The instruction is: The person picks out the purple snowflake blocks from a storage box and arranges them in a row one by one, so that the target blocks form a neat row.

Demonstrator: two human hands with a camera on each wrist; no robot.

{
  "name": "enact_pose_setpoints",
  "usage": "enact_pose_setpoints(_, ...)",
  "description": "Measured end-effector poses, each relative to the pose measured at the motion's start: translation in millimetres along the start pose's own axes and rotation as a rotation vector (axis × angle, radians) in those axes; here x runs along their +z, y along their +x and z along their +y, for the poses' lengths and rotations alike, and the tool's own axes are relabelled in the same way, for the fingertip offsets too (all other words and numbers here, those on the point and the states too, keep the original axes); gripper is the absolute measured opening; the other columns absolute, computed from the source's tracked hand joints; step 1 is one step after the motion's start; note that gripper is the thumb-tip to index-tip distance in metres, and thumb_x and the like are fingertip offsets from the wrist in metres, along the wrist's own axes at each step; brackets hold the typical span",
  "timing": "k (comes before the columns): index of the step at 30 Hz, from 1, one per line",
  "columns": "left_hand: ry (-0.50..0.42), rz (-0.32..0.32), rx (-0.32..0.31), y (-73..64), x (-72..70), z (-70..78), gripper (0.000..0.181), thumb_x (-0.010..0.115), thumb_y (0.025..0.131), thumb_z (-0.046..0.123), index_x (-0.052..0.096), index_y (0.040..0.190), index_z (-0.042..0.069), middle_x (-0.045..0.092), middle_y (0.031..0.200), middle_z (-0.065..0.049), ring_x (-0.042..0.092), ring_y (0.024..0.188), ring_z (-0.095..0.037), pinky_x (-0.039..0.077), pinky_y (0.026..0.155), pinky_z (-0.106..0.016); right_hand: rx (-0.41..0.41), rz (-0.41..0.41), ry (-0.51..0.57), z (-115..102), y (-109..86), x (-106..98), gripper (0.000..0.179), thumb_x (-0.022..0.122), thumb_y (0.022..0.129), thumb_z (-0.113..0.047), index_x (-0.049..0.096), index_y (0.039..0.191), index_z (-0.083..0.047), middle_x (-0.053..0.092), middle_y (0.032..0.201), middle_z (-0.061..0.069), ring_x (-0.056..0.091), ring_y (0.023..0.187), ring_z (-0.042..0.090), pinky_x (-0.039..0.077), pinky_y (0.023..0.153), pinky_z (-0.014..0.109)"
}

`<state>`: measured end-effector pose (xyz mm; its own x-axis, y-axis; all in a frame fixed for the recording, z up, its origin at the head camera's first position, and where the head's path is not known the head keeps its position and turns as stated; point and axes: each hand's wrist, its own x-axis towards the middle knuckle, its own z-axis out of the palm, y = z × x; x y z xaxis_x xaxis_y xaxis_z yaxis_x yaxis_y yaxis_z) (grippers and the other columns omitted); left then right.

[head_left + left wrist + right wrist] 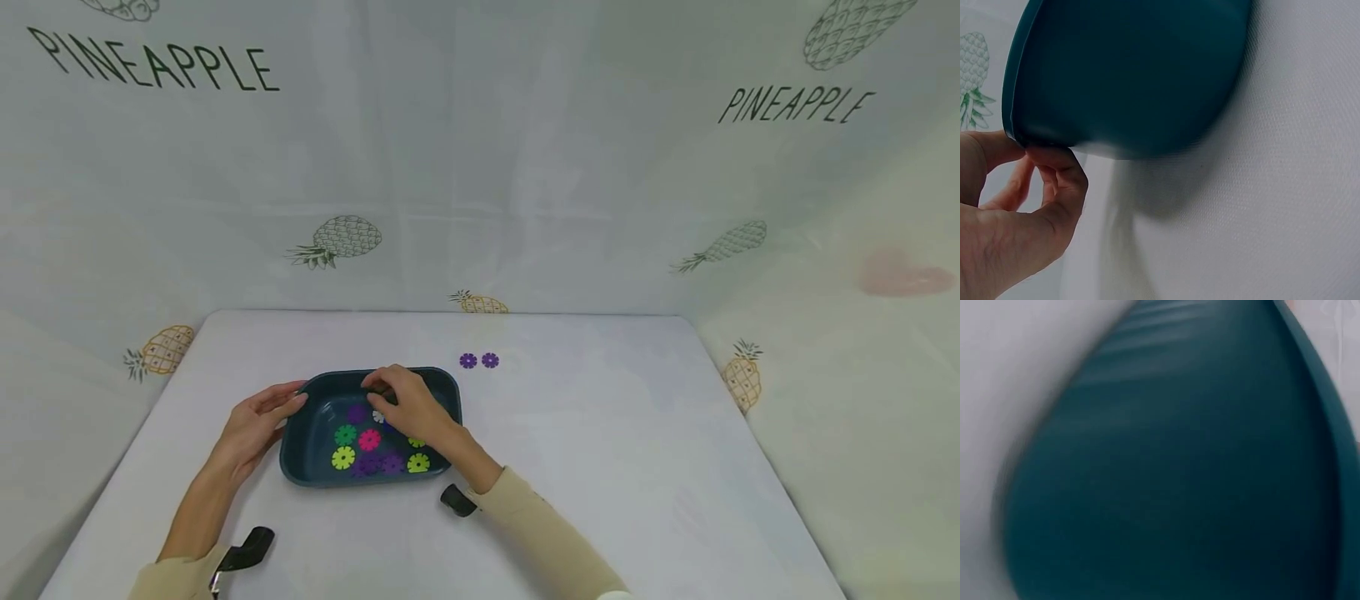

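A dark teal plastic tray (309, 467) stands on the white table, with several small notched flower-shaped discs inside it. Among them are a pink disc (369, 440), a green disc (346, 435) and a yellow disc (342, 457). My left hand (251, 425) pinches the tray's left rim between thumb and fingers, as the left wrist view also shows. Over the tray's far middle is my right hand (411, 408), its fingers bent and a gap between thumb and fingertips; I see no disc between them. The right wrist view shows only the tray's outer wall (1172, 462).
Two purple discs (478, 360) lie side by side on the table (600, 467), beyond the tray's right far corner. A pale curtain (480, 150) printed with pineapples hangs behind the table. Black camera mounts (251, 548) stick out near both wrists.
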<state>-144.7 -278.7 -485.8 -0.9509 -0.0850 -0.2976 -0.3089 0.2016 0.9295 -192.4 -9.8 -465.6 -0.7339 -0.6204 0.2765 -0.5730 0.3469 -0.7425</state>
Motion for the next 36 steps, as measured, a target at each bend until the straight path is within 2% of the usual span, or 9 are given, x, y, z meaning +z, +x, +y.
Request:
enact_pose_setpoints(12, -0.023, -0.012, -0.003, 0.8, 1.8, 2.7, 0.066, 0.07, 0.097, 0.047, 0.053, 0.148, 0.008, 0.062, 0.116, 0.014, 0.058, 0.104, -0.003, 0.051, 0.083, -0.02, 0.001, -0.016, -0.1, 6, 6.4, 22, 0.021, 0.065, 0.101, -0.008, 0.069, 0.121, -0.002, 0.065, 0.116, 0.01, 0.061, 0.102, 0.015, 0.047, 0.089, 0.016)
enact_pose_setpoints(18, -0.012, -0.014, -0.001, 1.5, 1.6, 1.5, 0.067, 0.069, 0.097, 0.047, 0.051, 0.149, 0.007, 0.061, 0.117, 0.015, 0.058, 0.103, -0.001, 0.051, 0.083, -0.02, 0.017, -0.027, -0.174, 15, 5.3, 28, 0.02, 0.065, 0.101, -0.008, 0.069, 0.12, -0.005, 0.064, 0.12, 0.008, 0.06, 0.11, 0.016, 0.047, 0.093, 0.019)
enact_pose_setpoints(23, -0.006, -0.012, -0.017, 0.6, -1.5, -2.7, 0.067, 0.068, 0.098, 0.046, 0.05, 0.15, 0.009, 0.059, 0.118, 0.017, 0.057, 0.104, 0.0, 0.051, 0.083, -0.019, 0.003, -0.1, -0.278, 17, 5.7, 35, 0.024, 0.065, 0.102, -0.012, 0.069, 0.125, -0.006, 0.063, 0.126, 0.006, 0.056, 0.121, 0.018, 0.044, 0.102, 0.022)
enact_pose_setpoints(27, -0.009, -0.012, -0.019, -0.8, -2.8, -4.4, 0.067, 0.069, 0.097, 0.047, 0.05, 0.15, 0.009, 0.06, 0.117, 0.019, 0.057, 0.106, 0.0, 0.05, 0.084, -0.019, 0.007, -0.166, -0.352, 15, 5.1, 36, 0.028, 0.065, 0.102, -0.013, 0.068, 0.13, -0.008, 0.063, 0.131, 0.007, 0.055, 0.121, 0.019, 0.043, 0.104, 0.023)
enact_pose_setpoints(31, -0.015, -0.011, -0.017, -2.1, -2.2, -4.0, 0.067, 0.069, 0.097, 0.046, 0.05, 0.149, 0.008, 0.061, 0.114, 0.021, 0.058, 0.106, -0.001, 0.05, 0.084, -0.02, 0.031, -0.211, -0.375, 12, 3.0, 35, 0.029, 0.067, 0.101, -0.012, 0.069, 0.13, -0.008, 0.063, 0.131, 0.006, 0.053, 0.119, 0.018, 0.043, 0.103, 0.022)
enact_pose_setpoints(36, -0.012, -0.009, -0.015, -1.8, -0.5, -2.4, 0.069, 0.07, 0.097, 0.047, 0.05, 0.149, 0.007, 0.061, 0.113, 0.02, 0.058, 0.104, 0.001, 0.05, 0.083, -0.02, 0.046, -0.216, -0.374, 14, 2.4, 34, 0.027, 0.068, 0.101, -0.012, 0.07, 0.128, -0.01, 0.064, 0.127, 0.004, 0.051, 0.116, 0.016, 0.042, 0.102, 0.02)
